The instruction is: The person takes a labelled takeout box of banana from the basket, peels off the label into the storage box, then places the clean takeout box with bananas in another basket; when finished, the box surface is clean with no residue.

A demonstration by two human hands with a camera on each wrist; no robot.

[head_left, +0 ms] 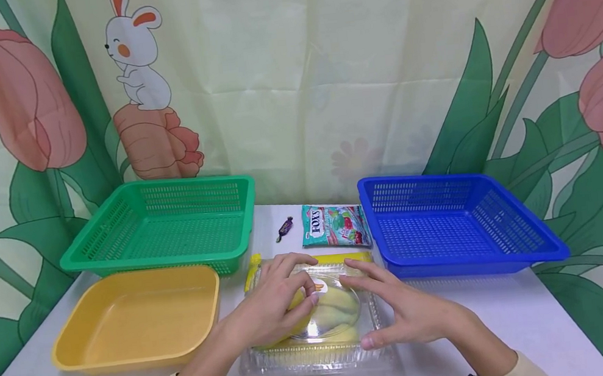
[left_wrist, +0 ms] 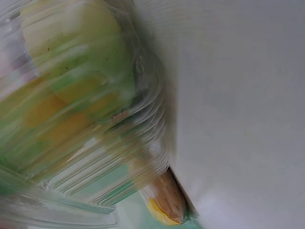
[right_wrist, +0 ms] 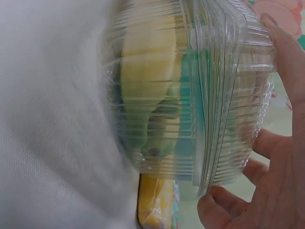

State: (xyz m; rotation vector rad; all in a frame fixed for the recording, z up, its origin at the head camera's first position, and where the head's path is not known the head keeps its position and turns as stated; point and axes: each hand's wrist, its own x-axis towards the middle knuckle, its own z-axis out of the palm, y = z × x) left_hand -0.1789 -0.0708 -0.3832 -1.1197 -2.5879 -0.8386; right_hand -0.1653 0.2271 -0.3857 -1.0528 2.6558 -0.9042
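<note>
A clear plastic clamshell box (head_left: 320, 364) lies on the table in front of me, with yellow-green bananas (head_left: 332, 314) inside. Over its left part, my left hand (head_left: 277, 298) rests with bent, relaxed fingers on the lid. My right hand (head_left: 410, 308) is spread along the box's right side, its thumb and fingers apart. In the right wrist view the rims of lid and base lie close together, and the right fingertips (right_wrist: 217, 210) are at the lid's edge. The left wrist view is blurred; it shows the ribbed box wall (left_wrist: 143, 119) but no clear part of the left hand.
A yellow-edged package (head_left: 342, 258) lies behind the box. Farther back are a purple wrapped candy (head_left: 285, 229) and a teal FOX'S candy bag (head_left: 334, 225). A green basket (head_left: 231, 253) and a yellow tray (head_left: 132, 360) stand left, a blue basket (head_left: 470, 267) right.
</note>
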